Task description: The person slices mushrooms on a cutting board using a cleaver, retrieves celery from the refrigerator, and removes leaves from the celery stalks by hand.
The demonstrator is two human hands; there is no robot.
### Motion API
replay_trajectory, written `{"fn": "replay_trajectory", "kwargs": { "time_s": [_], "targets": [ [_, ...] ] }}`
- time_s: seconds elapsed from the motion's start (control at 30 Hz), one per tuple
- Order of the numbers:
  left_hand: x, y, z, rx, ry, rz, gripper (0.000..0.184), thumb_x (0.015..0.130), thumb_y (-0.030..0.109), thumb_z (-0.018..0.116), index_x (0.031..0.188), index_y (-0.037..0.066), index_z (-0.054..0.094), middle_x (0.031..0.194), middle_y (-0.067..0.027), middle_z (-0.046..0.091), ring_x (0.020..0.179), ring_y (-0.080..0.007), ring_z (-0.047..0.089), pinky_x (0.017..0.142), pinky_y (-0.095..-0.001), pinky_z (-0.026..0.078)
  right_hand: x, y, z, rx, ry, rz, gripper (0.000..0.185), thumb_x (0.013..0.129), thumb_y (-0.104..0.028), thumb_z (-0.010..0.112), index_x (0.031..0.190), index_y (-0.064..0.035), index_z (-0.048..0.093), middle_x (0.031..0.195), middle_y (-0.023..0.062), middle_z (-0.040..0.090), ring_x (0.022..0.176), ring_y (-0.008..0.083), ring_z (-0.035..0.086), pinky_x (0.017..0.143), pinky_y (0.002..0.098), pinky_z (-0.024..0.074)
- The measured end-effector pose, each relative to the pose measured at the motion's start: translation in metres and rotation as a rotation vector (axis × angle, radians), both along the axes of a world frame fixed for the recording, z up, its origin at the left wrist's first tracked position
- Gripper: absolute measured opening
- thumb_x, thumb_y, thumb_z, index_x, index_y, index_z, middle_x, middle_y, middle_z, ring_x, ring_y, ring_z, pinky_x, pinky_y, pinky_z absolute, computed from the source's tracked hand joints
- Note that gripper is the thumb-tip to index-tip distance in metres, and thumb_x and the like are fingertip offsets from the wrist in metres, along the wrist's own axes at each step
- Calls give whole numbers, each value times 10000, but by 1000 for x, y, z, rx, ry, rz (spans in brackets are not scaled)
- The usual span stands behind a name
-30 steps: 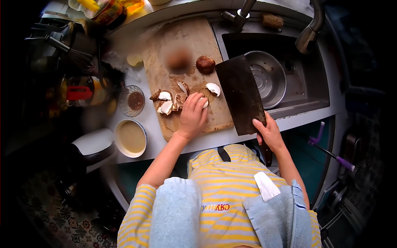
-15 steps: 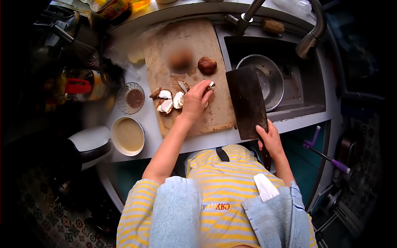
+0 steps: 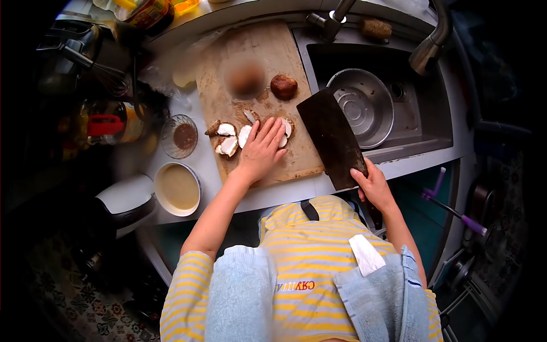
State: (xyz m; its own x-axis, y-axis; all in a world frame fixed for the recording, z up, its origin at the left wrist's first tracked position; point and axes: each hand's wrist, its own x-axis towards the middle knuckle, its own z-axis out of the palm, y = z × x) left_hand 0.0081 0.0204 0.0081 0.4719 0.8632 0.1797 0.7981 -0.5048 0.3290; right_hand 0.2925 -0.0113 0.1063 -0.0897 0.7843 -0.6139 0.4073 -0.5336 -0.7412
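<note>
My left hand (image 3: 262,151) lies fairly flat over the wooden cutting board (image 3: 302,159), fingers stretched out. Under and beside its fingertips is a white-fleshed, brown-edged piece (image 3: 288,128), which looks like cut mushroom. Several similar cut pieces (image 3: 228,145) lie to the left of the hand. Farther up the board sits a whole round brown one (image 3: 284,86), with a blurred brown round shape (image 3: 245,77) beside it. In my right hand (image 3: 373,185) is a dark cleaver (image 3: 330,139), gripped near its handle, its broad blade between board and sink.
A metal basin (image 3: 379,134) stands in the dark sink (image 3: 419,128), below a faucet (image 3: 427,57). Left of the board are a small glass bowl (image 3: 179,137) with brown contents and a white bowl (image 3: 178,189) of cloudy liquid. A whisk (image 3: 111,77) is farther left.
My left hand has opened from bent fingers around a piece to lying flatter, slightly left and lower. The cleaver has tilted, its top end swinging left toward the board.
</note>
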Motion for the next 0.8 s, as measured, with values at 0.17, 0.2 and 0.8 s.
{"fn": "replay_trajectory", "kwargs": {
  "time_s": [0.17,0.2,0.8],
  "targets": [
    [0,2,7,-43,14,-36,577,793,295,578,1310,120,390,1361,-91,369,1278,-238,310,1059,-419,201,6,15,8,-49,-6,125,257,858,-136,523,1081,-13,488,567,-1,457,364,78,425,350,227,352],
    [1,1,7,-38,17,-35,574,795,298,574,1311,128,390,1364,-91,365,1280,-234,307,1060,-417,198,7,18,11,-60,-10,135,255,858,-135,523,1078,-12,487,572,0,456,365,78,425,348,227,352],
    [-2,7,5,-135,-22,-144,645,778,293,580,1312,16,348,1365,-144,349,1265,-267,331,1053,-407,231,8,32,12,-136,-2,160,311,857,-133,529,1123,13,457,599,25,489,361,84,422,338,239,349]
  ]
}}
